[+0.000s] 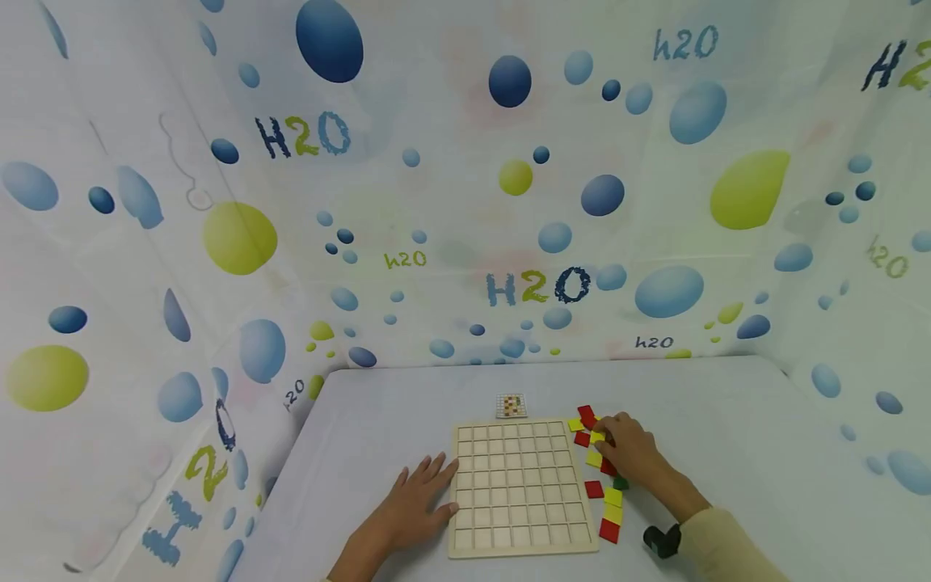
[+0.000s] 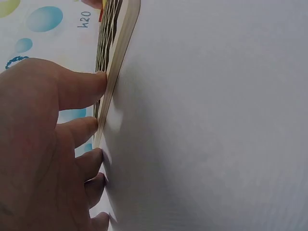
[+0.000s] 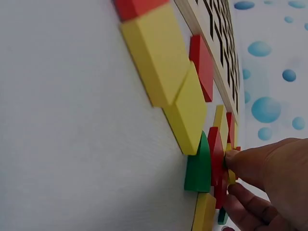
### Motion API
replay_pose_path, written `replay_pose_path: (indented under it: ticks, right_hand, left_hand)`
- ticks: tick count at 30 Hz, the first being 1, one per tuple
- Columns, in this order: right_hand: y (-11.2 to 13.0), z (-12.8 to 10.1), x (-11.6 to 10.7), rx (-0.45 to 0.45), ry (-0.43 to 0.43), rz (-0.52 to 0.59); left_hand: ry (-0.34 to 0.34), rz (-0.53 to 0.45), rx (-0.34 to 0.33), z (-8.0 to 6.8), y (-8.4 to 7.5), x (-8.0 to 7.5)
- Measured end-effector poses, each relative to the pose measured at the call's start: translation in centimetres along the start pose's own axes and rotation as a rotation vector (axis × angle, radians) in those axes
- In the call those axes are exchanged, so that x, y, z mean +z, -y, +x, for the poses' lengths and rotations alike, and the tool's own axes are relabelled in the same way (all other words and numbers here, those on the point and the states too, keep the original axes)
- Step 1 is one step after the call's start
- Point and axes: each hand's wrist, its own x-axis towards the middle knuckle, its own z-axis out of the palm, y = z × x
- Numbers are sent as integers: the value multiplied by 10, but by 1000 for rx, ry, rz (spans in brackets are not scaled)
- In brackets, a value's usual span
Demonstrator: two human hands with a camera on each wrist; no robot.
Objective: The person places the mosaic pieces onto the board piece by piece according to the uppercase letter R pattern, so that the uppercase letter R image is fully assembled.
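A pale wooden grid board lies flat on the white table. My left hand rests flat on the table beside it, straight fingers touching the board's left edge. Right of the board lie several red, yellow and green square tiles. My right hand sits over the far end of that pile, fingers curled, pinching a yellow tile. The right wrist view shows its fingertips at the tiles beside a green tile, with yellow tiles and a red one nearer the camera.
A small pattern card lies just beyond the board's far edge. A black camera mount sits on my right wrist. Bubble-printed curtains wall the table at the back and both sides.
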Motion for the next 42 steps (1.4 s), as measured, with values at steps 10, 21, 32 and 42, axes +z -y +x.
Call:
replay_pose_path:
  ticks: [10, 21, 32, 42]
  right_hand:
    - [-9, 17, 5, -4, 42, 61]
    - [-4, 18, 0, -19, 98, 85]
    - [5, 30, -4, -31, 81, 44]
    - [52, 36, 12, -156, 41, 162]
  left_hand:
    - [-4, -22, 4, -2, -1, 0]
    - [3, -34, 7, -2, 1, 1]
    - [18, -34, 6, 0, 0, 0]
    - [18, -45, 9, -2, -3, -3]
